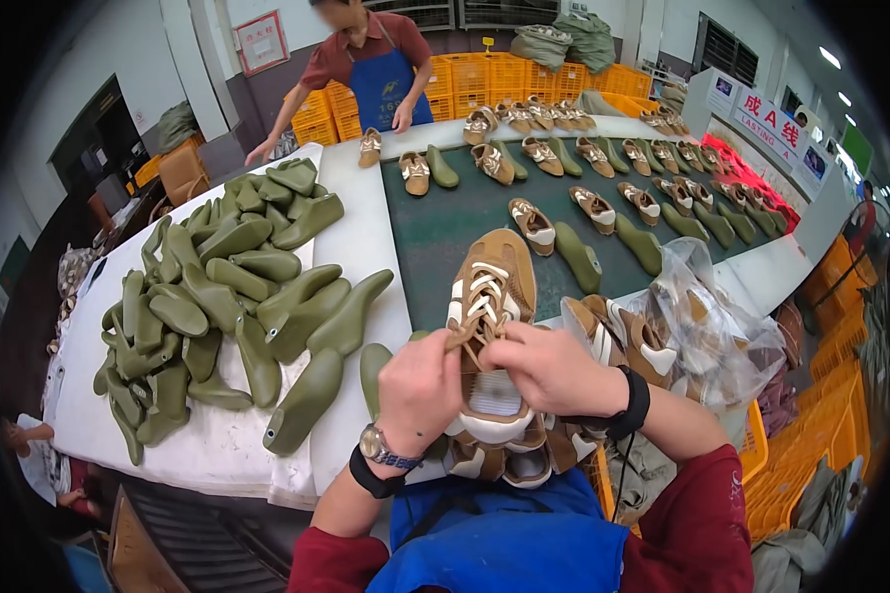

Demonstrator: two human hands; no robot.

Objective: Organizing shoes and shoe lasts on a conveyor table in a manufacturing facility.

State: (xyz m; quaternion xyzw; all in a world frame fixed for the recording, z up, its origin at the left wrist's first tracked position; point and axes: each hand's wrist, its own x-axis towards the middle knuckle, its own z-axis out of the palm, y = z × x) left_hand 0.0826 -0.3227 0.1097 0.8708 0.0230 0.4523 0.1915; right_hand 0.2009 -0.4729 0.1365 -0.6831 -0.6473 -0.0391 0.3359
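Note:
A tan sneaker (516, 272) with white trim and white lacing points away from me, in front of my body. My left hand (420, 378) is closed on a brown shoelace (473, 344) at the top of its lacing. From the other side my right hand (556, 370) pinches the lace by the shoe's opening. The bare insole (494, 393) shows inside, and the heel faces me. Beneath it and close to my apron lie more tan sneakers (526, 466). A green shoe last (374, 374) lies just beyond my left hand.
Green shoe lasts (232, 237) are heaped on the white table (376, 435) at left. Sneakers and lasts line the green belt (430, 232) ahead. A clear plastic bag (697, 316) covers shoes at right. A person in a blue apron (391, 84) stands across; orange crates (811, 445) stand right.

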